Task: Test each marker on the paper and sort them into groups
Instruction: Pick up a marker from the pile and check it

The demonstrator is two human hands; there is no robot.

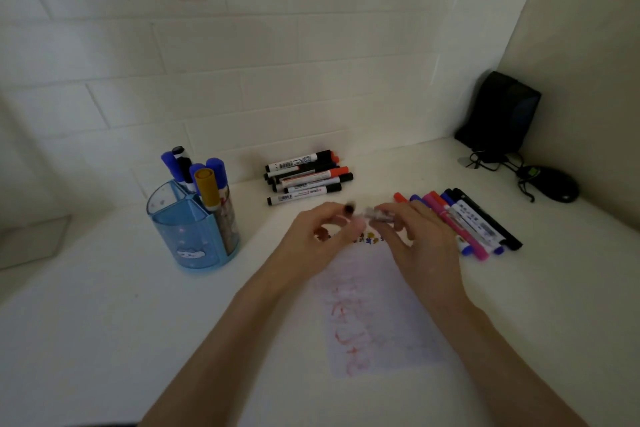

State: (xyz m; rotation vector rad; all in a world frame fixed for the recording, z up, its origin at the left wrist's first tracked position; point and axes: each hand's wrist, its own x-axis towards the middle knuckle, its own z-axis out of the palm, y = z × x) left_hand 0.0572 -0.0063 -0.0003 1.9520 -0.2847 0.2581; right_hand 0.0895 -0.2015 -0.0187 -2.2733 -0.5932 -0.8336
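Head cam: both hands are hovering over the top edge of the paper [377, 315]. The left hand [325, 232] is pinching a small black bit that's looking like a cap [349, 209], and the right hand [415, 239] is pinching the marker [379, 213], its pale barrel lying roughly left-to-right, near end pointing at the cap and just apart from it. Piles are sitting at the back [308, 177] and right [464, 218], more standing in the cup [194, 229]. Label print and red scribbles are coming out too smeared to read.
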